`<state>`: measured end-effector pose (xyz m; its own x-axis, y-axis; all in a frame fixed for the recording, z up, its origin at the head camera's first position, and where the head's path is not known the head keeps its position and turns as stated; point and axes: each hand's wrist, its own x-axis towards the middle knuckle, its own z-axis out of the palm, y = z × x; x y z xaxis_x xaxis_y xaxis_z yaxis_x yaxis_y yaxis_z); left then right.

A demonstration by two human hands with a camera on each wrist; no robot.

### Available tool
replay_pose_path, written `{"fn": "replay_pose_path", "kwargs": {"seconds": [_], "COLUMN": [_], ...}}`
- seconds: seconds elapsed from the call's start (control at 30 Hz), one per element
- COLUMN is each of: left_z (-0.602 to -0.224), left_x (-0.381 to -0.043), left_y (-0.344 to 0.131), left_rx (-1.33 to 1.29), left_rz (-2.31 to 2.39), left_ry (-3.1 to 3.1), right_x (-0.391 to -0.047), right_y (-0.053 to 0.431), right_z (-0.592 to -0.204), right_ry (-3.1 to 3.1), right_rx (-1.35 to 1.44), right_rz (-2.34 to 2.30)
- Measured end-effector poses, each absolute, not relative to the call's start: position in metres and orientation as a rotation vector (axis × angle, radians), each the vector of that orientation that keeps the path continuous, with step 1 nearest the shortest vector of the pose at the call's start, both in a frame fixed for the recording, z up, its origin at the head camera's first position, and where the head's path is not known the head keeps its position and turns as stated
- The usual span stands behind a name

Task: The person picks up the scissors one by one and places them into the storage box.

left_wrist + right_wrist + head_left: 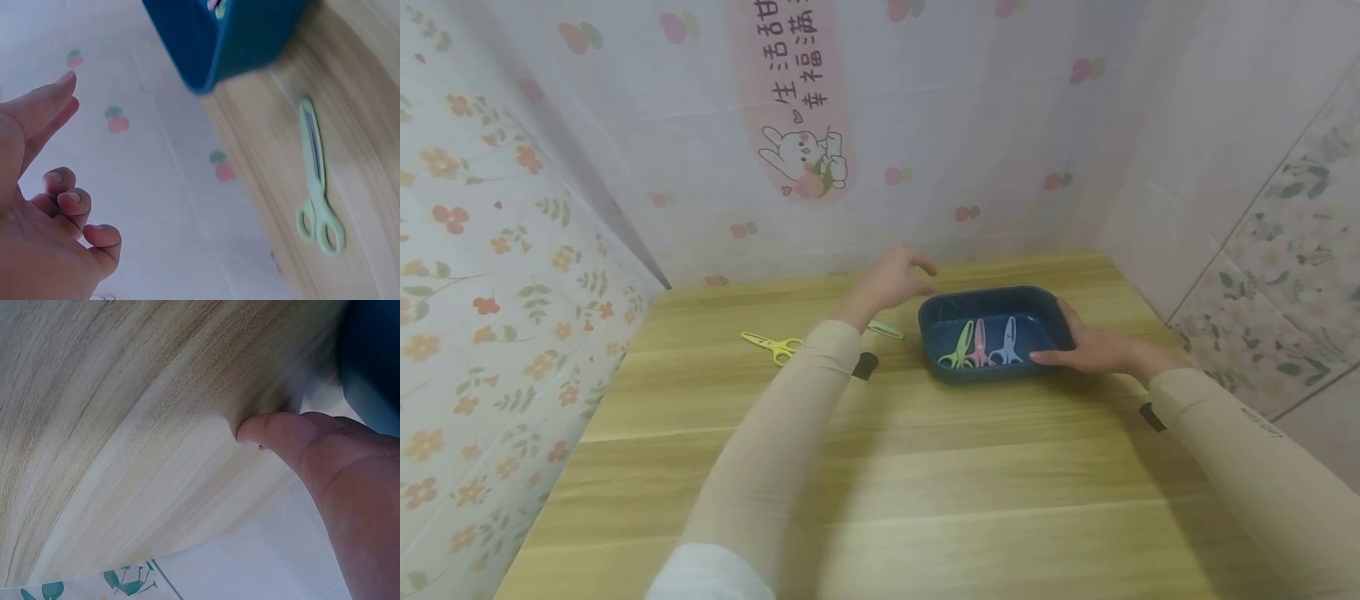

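A dark blue bin (992, 375) stands on the table with green scissors (958, 350), pink scissors (979, 343) and blue scissors (1008, 343) inside it. My right hand (1086, 346) holds the bin's right end, thumb at the front rim and fingers along the side wall. In the air just left of the bin, my left hand (891, 279) has its fingers loosely bent and nothing in them. Below that hand lie pale green scissors (317, 181), partly covered by the left arm in the head view. Yellow scissors (772, 346) rest farther left.
The wood-grain table (925, 500) meets a printed curtain (962, 125) at the back. A flowered cloth (490, 292) hangs along the left, and patterned panels (1285, 233) stand on the right.
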<state>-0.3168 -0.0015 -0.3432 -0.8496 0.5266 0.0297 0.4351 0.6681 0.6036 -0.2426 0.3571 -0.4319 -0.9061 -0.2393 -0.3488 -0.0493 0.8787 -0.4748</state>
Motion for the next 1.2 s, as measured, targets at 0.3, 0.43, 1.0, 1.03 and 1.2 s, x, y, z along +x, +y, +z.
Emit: {"fn": "replay_pose_path", "kwargs": {"seconds": [0.3,0.43,1.0,1.03,1.2], "left_z": [-0.356,-0.369,-0.414,-0.418,-0.432], "left_x": [-0.335,-0.34,-0.337,-0.337,-0.339], "left_y": [-0.045,-0.065,-0.103,-0.104,-0.107], "left_rx": [0.624,0.544,0.417,0.413,0.409], "left_rz": [0.947,0.87,0.563,0.526,0.39], "left_ry": [2.748,2.784,2.857,2.864,2.883], "right_x": [-0.244,-0.243,-0.241,-0.241,-0.242], "right_y": [0.36,0.36,0.357,0.357,0.358], "right_z": [-0.431,-0.431,-0.43,-0.43,-0.43], "right_ry": [2.655,2.663,2.658,2.655,2.65], "right_rx": [-0.224,-0.221,-0.223,-0.22,-0.22], "right_rz": [-0.675,-0.645,-0.653,-0.66,-0.661]}}
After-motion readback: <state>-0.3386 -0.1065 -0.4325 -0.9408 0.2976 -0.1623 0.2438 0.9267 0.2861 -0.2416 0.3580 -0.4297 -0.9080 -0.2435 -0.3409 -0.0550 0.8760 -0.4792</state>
